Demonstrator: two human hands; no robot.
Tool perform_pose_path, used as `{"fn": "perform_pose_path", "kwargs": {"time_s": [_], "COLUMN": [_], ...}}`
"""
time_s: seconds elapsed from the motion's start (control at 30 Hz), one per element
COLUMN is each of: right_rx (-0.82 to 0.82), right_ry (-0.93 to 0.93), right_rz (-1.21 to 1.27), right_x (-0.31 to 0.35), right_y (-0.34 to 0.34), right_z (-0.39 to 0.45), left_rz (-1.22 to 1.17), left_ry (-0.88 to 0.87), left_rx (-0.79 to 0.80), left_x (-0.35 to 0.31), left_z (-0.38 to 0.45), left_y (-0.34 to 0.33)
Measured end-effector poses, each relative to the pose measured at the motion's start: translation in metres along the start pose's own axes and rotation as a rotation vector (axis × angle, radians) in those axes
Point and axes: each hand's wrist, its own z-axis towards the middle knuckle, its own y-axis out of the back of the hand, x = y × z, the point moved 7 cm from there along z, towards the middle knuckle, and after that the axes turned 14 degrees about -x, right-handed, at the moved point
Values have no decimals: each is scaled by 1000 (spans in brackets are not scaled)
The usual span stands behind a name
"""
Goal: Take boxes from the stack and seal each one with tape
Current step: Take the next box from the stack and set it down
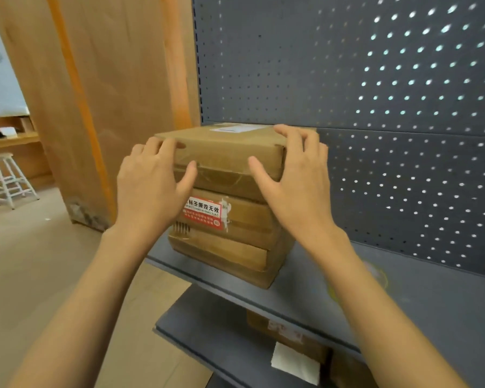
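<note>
At shelf [403,298] left edge: left hand [149,186], right hand [297,180] spread, cupping top box [224,152] of stack [230,236]. No tape seen, basically just starting.

Pegboard [375,79] close behind box stack [227,219]; shelf [431,289] open rightward.

A stack of brown boxes [230,228] sits on a gray shelf [420,298]. The left hand [151,186] and the right hand [294,180] hold the sides of the top box [227,147], fingers [289,133] spread. A red sticker [203,212] is on a lower box. A white stool [6,177] stands far left.
</note>
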Motion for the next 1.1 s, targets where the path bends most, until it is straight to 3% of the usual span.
{"fn": "perform_pose_path", "kwargs": {"time_s": [0.1,0.23,0.43,0.5,0.63,0.83,1.1], "right_rx": [-56,-169,-254,-243,-245,-258,-355], "right_ry": [-193,-391,-829,-944,-993,-1022,-896], "right_rz": [56,80,263,319,335,365,456], "right_x": [-4,-6,-29,-33,-32,-33,-25], "right_y": [-12,-21,-37,-45,-52,-52,-25], "right_z": [1,-5,-12,-15,-15,-15,-7], "left_rz": [-268,-427,-1005,-1131,-1267,-1229,-1334], "left_ry": [122,211,954,1084,1075,1029,978], "left_rx": [62,80,310,428,635,595,441], "left_x": [27,59,94,92,85,87,71], "left_z": [14,28,33,31,30,30,40], "left_y": [-27,-56,-120,-134,-153,-162,-138]}}
